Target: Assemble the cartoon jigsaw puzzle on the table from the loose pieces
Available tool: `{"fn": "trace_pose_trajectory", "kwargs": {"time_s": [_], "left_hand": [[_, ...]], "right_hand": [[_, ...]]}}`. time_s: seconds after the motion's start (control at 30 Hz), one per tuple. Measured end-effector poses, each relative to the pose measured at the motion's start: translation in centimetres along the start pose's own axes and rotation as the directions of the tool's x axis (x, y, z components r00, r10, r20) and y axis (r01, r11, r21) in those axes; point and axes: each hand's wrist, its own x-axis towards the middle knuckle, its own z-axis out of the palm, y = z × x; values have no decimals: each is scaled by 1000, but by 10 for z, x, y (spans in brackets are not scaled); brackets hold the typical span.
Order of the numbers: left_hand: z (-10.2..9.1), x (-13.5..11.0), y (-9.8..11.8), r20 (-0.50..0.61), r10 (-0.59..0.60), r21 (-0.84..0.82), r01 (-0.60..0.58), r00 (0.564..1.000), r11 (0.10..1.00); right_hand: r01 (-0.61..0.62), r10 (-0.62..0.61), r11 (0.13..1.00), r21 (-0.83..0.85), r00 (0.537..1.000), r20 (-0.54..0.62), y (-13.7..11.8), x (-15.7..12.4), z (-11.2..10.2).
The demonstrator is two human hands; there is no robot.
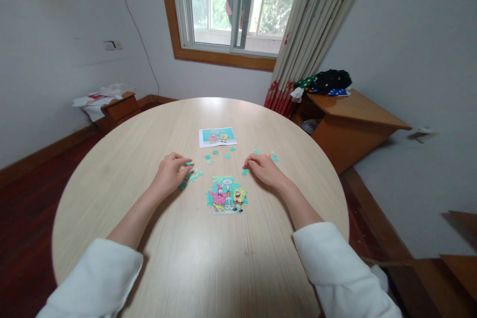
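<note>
The fingers (185,161) of the left hand (169,173) curl narrow, tips on loose teal pieces (194,175) left of centre; the right hand (264,168) curls likewise beside one piece (245,172). If either grips, I cannot tell. The cartoon puzzle (226,195) lies between them at centre, below a picture card (217,136), its writing unreadable.

My left hand (169,174) rests on the round table (112,159), fingers curled over a cluster of teal pieces (194,175) — whether one is pinched I cannot tell. My right hand (264,168) lies knuckles-up just beside a single piece (245,172). Between my hands, nearer the near edge, sits the part-built cartoon puzzle (226,195); the reference picture (217,136) lies toward the far edge.
</note>
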Motion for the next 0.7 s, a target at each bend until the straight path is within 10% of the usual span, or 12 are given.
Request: {"fn": "trace_pose_trajectory", "kwargs": {"time_s": [0.23,0.7], "left_hand": [[3,2,-9,222,25,371,-109,975,922],[4,2,2,269,-47,267,-28,962,963]], "right_hand": [[-6,6,1000,2,1000,10,-3,-1,-2],[-21,21,1000,10,1000,5,1,0,1]]}}
